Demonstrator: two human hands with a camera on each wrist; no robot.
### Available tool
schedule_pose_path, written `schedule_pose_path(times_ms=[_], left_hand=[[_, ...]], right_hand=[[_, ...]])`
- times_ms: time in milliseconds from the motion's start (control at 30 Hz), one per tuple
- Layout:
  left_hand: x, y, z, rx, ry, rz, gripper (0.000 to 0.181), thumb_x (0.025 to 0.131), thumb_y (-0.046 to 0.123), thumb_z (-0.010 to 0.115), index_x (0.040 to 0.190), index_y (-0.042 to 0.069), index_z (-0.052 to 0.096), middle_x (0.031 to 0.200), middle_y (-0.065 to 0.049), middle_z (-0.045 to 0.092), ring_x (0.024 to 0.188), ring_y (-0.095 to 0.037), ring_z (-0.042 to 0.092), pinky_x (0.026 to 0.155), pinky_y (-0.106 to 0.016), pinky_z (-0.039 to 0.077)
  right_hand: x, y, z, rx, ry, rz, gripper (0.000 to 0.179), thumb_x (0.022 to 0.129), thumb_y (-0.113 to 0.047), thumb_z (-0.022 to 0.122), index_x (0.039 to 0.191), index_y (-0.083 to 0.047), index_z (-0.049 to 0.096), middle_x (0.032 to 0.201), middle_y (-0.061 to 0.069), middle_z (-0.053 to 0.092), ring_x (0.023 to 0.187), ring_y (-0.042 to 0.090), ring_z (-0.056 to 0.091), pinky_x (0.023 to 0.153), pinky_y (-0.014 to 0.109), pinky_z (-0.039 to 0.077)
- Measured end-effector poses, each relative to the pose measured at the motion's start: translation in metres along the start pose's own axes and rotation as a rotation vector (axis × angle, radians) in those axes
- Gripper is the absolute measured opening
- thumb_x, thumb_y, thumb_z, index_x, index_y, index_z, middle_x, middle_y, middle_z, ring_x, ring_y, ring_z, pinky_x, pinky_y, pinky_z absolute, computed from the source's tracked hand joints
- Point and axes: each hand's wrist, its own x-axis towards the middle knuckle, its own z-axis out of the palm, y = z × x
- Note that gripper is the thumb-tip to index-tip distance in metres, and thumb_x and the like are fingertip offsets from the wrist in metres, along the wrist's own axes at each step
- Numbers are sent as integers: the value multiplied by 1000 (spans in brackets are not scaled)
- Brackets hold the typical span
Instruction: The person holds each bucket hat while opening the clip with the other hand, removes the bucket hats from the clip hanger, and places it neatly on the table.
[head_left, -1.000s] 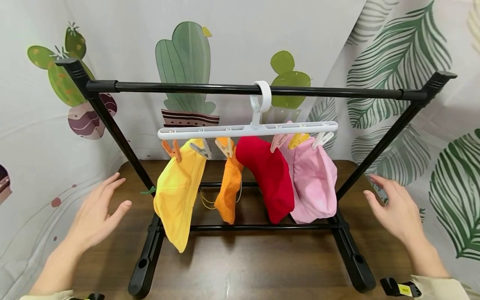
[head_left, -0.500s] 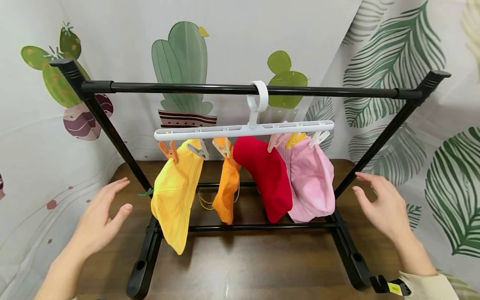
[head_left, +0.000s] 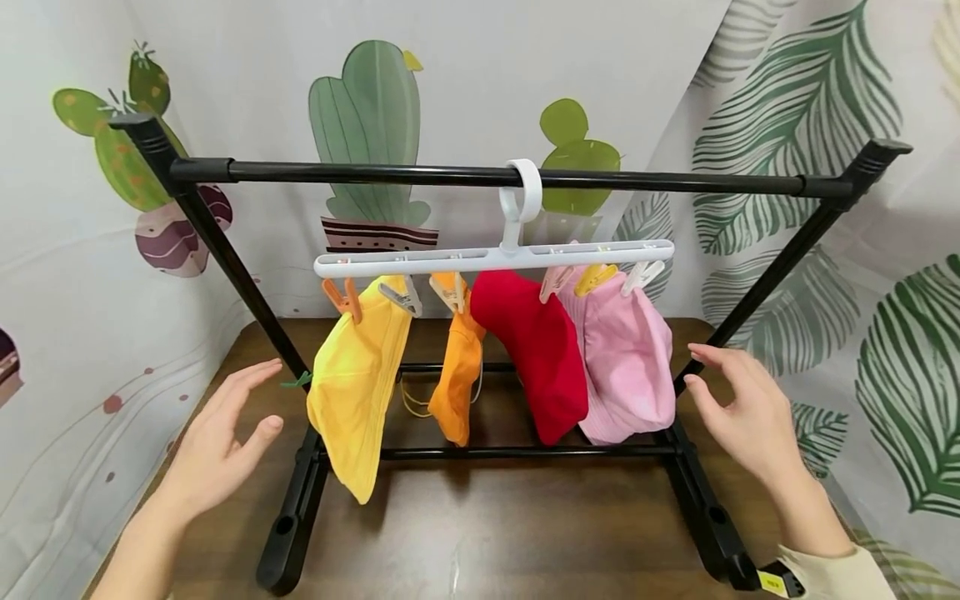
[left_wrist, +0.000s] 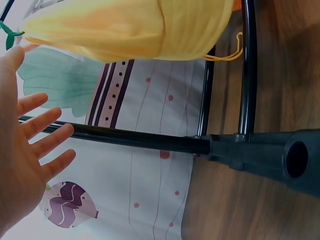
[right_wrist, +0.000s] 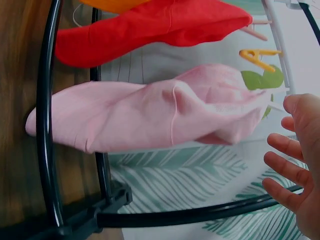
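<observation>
A white hanger [head_left: 480, 260] hooks over the top bar of a black rack [head_left: 345, 173]. Clothespins fix several small hats to it: a yellow hat [head_left: 352, 383], an orange one [head_left: 456, 383], a red hat [head_left: 536, 358] and a pink hat [head_left: 626, 358]. My left hand [head_left: 217, 446] is outside the left post, fingers spread and holding nothing; the yellow hat is nearest. Near the right post, my right hand [head_left: 750, 417] is likewise spread, nothing in it, beside the pink hat. A yellow clothespin [right_wrist: 260, 56] and part of a pale one show above that hat in the right wrist view.
The rack's black feet [head_left: 292, 525] stand on a brown wooden table [head_left: 495, 525]. Lower crossbars [head_left: 487, 454] run under the hats. Behind hangs a white curtain [head_left: 480, 75] printed with cacti and leaves. A green tip [left_wrist: 10, 36] sticks out from the yellow hat.
Both hands have moved inward toward the rack, the left to the right and the right to the left. The hanger and hats stay in place on the rack.
</observation>
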Motion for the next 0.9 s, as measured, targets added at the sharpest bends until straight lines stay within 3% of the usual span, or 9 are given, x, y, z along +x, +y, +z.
schedule_pose_path(times_ms=[133,267,433,667,900], left_hand=[[1,6,3,-29,-6,-15,57,85,18,64,137,14,42,138,-8,44,128,-8,36,102,-10,21],[2,10,8,-76,46,37,53,87,23,63,135,10,44,135,-10,46,127,-9,38,102,-11,23],[5,13,16,-107,122,109,58,81,26,70,130,6,49,131,-12,50,124,-9,42,100,-12,26],[5,14,24,-136,147,112,61,74,20,77,127,3,51,127,-13,52,122,-9,44,98,-12,29],[7,17,28,-169,180,117,61,71,17,78,124,1,53,122,-16,55,119,-10,47,96,-14,32]], right_hand=[[1,-6,5,39,39,-44,31,84,-23,61,109,-4,65,99,10,64,91,18,55,90,7,30],[3,-16,9,81,63,-88,37,88,-33,56,106,-2,65,97,11,64,89,19,54,90,9,32],[6,-27,14,114,86,-119,33,85,-27,60,104,-1,66,94,12,64,84,20,52,86,10,33],[11,-38,23,161,104,-157,37,86,-30,55,102,1,66,93,12,64,81,22,50,83,12,32],[16,-51,31,198,97,-142,29,77,-16,60,102,-2,67,92,9,64,80,19,50,79,13,33]])
